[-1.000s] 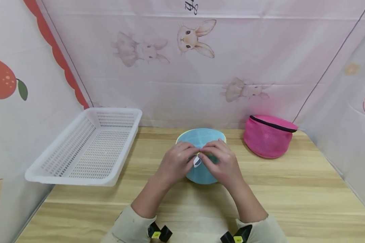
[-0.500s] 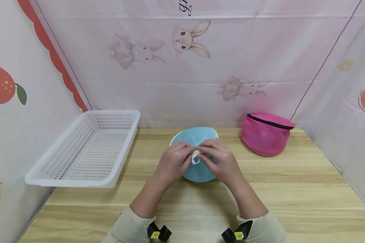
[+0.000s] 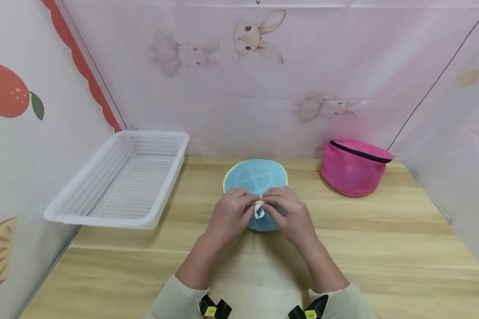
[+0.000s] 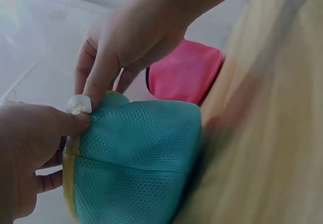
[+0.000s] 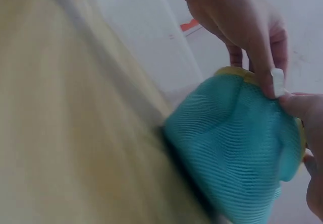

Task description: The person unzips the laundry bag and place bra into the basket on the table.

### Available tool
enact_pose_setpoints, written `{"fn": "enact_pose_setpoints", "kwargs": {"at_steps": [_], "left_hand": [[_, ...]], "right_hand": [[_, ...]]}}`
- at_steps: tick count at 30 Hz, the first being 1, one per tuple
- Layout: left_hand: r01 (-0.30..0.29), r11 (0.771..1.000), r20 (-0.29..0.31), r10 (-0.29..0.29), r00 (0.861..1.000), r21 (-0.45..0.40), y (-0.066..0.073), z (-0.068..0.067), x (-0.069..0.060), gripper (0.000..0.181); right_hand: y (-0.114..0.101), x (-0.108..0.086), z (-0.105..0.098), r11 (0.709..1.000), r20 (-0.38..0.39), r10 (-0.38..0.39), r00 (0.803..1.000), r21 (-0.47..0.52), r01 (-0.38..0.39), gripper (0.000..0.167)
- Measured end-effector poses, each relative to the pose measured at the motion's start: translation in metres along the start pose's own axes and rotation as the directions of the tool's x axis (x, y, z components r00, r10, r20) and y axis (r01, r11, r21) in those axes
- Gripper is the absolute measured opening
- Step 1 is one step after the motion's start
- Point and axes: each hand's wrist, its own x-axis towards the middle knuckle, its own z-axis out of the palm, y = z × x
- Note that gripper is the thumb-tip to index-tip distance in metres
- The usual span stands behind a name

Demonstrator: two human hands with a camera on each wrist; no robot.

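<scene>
A blue-green mesh bag (image 3: 255, 173) with yellow edging stands on the table, both hands at its near rim. My left hand (image 3: 231, 215) pinches the rim from the left, thumb towards me. From the right, my right hand (image 3: 289, 212) pinches the same rim, its fingertips close to the left ones. Between the thumbs hangs a small white loop (image 3: 259, 212), also seen as a white tab (image 4: 79, 104) in the left wrist view. The mesh side (image 5: 227, 133) bulges below the hands in the right wrist view. Whatever is inside the bag cannot be made out.
To the left sits a white perforated plastic basket (image 3: 159, 208). A pink mesh bag (image 3: 353, 175) with a black zip edge stands at the back right. Printed cloth walls (image 3: 207, 119) enclose the wooden table (image 3: 383, 252) at the back and sides.
The hands stay together at the blue bag's rim. The bag's far edge shows more fully now, and the white loop hangs more openly between the thumbs. The head view has shifted slightly.
</scene>
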Motion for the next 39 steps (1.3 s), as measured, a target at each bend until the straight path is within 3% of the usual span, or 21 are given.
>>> {"fn": "enact_pose_setpoints", "kwargs": {"at_steps": [4,8,12,17,21,31,35,39], "left_hand": [[0.042,0.999,-0.018,-0.043,0.999,-0.019,0.008,0.006,-0.001,0.016],[0.063,0.996,-0.061,-0.066,0.996,-0.061,0.013,0.01,-0.001,0.016],[0.07,0.993,-0.129,-0.082,0.988,-0.091,0.013,0.016,0.004,0.013],[0.07,0.99,-0.191,-0.093,0.977,-0.123,0.009,0.024,0.012,0.012],[0.056,0.989,-0.219,-0.086,0.972,-0.137,0.008,0.027,0.018,0.011],[0.076,0.99,-0.206,-0.099,0.974,-0.117,0.008,0.029,0.022,0.014],[0.048,0.994,-0.214,-0.068,0.974,-0.096,0.006,0.027,0.026,0.012],[0.011,0.996,-0.224,-0.031,0.974,-0.091,0.004,0.025,0.032,0.011]], "right_hand": [[-0.007,-0.012,0.005,0.993,-0.123,0.113,0.986,0.047,-0.108,0.012],[-0.02,-0.019,0.017,0.96,-0.266,0.254,0.93,0.19,-0.208,0.007],[-0.04,-0.008,0.025,0.922,-0.341,0.35,0.873,0.292,-0.256,0.005],[-0.052,0.009,0.029,0.906,-0.383,0.392,0.837,0.317,-0.279,0.009],[-0.049,0.017,0.028,0.888,-0.38,0.426,0.821,0.348,-0.3,0.016],[-0.021,0.013,0.027,0.784,-0.252,0.547,0.798,0.487,-0.384,0.014],[-0.008,0.015,0.027,0.771,-0.228,0.563,0.795,0.491,-0.406,0.017],[-0.016,0.025,0.018,0.766,-0.219,0.576,0.788,0.483,-0.425,0.018]]}}
